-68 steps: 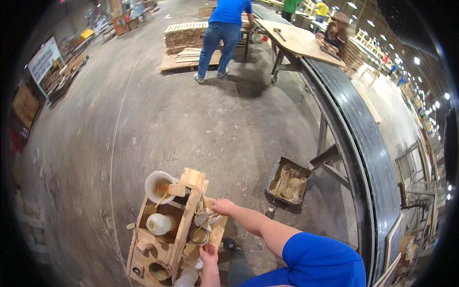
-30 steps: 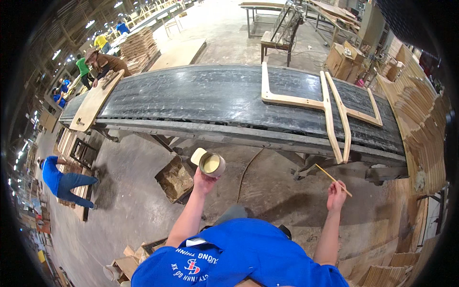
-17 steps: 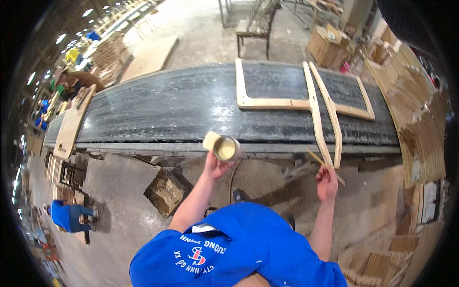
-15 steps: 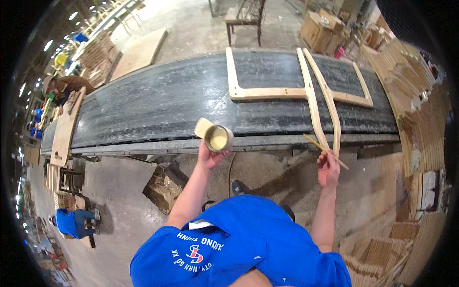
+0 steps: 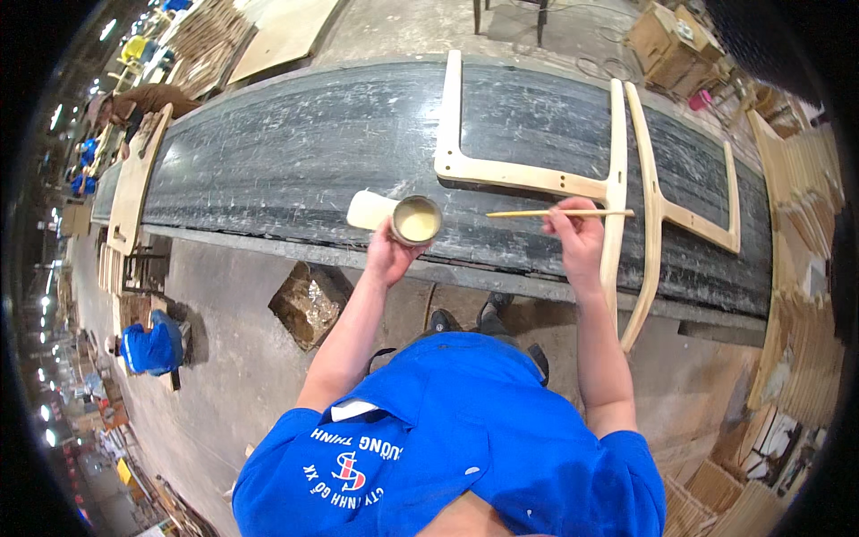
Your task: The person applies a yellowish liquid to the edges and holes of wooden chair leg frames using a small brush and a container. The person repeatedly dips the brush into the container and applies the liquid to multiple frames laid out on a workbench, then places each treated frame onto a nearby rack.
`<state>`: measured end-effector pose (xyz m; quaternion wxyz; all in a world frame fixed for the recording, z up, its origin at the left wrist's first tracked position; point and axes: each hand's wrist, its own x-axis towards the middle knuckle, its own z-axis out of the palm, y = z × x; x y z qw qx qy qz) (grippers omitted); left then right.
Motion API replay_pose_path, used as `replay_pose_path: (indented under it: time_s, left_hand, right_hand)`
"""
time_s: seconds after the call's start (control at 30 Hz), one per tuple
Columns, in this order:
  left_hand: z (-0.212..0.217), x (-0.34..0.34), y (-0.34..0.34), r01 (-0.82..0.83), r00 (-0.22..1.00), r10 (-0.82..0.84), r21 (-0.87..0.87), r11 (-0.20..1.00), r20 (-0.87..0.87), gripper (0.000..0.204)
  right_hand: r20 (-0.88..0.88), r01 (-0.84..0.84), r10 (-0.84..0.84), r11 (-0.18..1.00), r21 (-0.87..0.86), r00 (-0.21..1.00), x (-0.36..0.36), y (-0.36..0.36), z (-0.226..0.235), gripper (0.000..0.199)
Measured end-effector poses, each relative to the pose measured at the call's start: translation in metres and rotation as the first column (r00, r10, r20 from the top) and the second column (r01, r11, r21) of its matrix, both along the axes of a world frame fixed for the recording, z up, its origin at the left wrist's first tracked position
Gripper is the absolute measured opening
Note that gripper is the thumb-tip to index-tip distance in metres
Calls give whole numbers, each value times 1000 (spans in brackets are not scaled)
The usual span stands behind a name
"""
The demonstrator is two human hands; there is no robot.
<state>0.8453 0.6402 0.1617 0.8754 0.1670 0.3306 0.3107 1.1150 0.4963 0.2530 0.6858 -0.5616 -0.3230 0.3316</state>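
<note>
My left hand (image 5: 388, 258) is closed round a metal cup (image 5: 436, 234) of creamy yellow liquid, held over the table's near edge. A pale, rounded flat piece (image 5: 367, 210) sticks out beside the cup; I cannot tell whether it is joined to it. My right hand (image 5: 582, 242) pinches a thin wooden stick (image 5: 519, 214), which lies nearly level and points left toward the cup. Just beyond that hand rests a light wooden chair frame (image 5: 519, 174) with small dark holes in its crosspiece. A second wooden frame (image 5: 654, 259) lies to its right, its lower leg overhanging the near edge.
The long dark table (image 5: 286, 152) spans the view. A wooden panel (image 5: 139, 183) lies across its left end, near a bending person (image 5: 165, 103). A box (image 5: 310, 304) stands on the floor below. Stacked wooden parts (image 5: 805, 188) line the right; another person (image 5: 154, 345) sits lower left.
My right hand has moved up and left, off the frame's lower leg. The stick has swung from slanting to nearly level. The cup stays in my left hand; the whole view has shifted.
</note>
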Motion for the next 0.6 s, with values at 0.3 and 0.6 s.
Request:
replay_pose_path:
  time_s: [0.3, 0.6]
  left_hand:
    - [-8, 71, 18, -76, 985, 77, 13, 997, -153, 43]
    - [-14, 58, 40, -125, 982, 125, 9, 992, -142, 39]
  right_hand:
    - [530, -357, 362, 927, -115, 767, -2, 115, 8, 12]
    - [305, -287, 384, 904, -318, 871, -21, 146, -20, 17]
